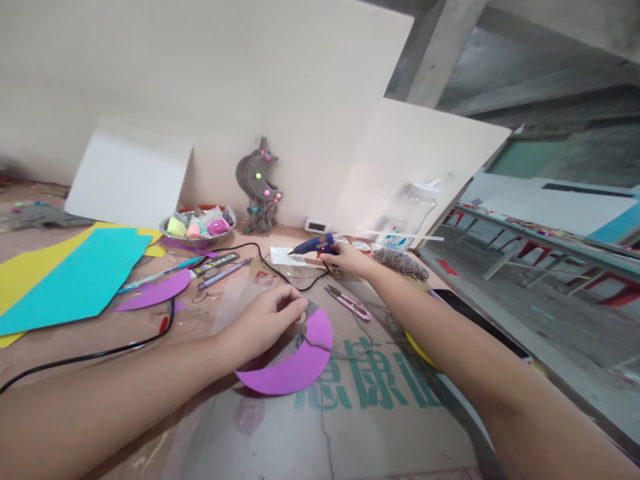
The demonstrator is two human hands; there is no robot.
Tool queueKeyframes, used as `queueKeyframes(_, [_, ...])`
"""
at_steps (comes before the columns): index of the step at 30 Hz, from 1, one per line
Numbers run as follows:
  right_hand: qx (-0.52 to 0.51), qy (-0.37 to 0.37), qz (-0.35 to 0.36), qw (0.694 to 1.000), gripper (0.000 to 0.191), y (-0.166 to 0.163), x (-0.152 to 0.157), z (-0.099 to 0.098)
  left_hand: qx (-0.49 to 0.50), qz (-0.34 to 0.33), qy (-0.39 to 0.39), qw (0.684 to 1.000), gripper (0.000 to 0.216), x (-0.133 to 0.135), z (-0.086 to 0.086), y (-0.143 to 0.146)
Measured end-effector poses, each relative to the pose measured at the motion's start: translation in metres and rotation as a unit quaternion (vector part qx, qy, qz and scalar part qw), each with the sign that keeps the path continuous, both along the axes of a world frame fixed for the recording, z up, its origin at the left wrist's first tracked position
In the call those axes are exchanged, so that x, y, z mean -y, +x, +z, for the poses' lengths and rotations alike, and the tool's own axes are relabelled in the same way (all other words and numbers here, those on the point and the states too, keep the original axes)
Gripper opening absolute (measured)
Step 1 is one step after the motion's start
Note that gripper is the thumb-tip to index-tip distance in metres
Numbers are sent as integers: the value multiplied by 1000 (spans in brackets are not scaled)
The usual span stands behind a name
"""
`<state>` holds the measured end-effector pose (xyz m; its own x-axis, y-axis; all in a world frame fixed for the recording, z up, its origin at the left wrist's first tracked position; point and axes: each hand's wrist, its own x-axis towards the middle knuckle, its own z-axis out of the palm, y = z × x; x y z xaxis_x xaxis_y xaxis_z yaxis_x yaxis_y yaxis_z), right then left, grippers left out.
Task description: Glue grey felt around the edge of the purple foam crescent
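Observation:
My left hand (273,317) pinches the upper tip of a purple crescent (293,373) that looks like paper or foam sheet. Grey yarn (313,308) covers the crescent near my fingertips, and a loose strand crosses its face. Farther back, my right hand (350,259) is closed around a blue hot glue gun (314,245), its nozzle pointing left over a small white sheet (281,256). A long translucent glue stick (400,235) sticks out behind the gun. Pink thread snips (350,303) lie on the cardboard (390,433) between my arms.
A finished-looking grey yarn moon (260,177) hangs at the white board. Left are a bowl (167,235) of coloured clay, turquoise sheet (85,277), pens and a utility knife (215,265). A black cord (100,355) crosses the table. Right are grey yarn (400,263), a clear bottle (410,213) and a phone (480,323).

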<state>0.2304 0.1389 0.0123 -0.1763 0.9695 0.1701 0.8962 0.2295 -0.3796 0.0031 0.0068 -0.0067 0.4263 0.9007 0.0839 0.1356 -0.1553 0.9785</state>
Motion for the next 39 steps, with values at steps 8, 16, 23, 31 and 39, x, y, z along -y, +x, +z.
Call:
queueKeyframes(8, [14,91,19,996,27,5,65,14,3,4,12,1000,26,-2,-5,-1])
queueKeyframes(16, [-218,-205,78,951,32,-20,162,17,11,50,39,998,24,-3,-1,-2])
queueKeyframes(23, [-226,-222,116,941,27,-29,173,7,0,61,43,997,22,-2,1,-2])
queueKeyframes(31, [61,201,208,955,15,-13,167,1,-23,37,43,998,24,-1,3,-2])
queueKeyframes(39, [49,263,209,941,10,-10,164,-6,-34,29,39,998,25,-3,2,-3])
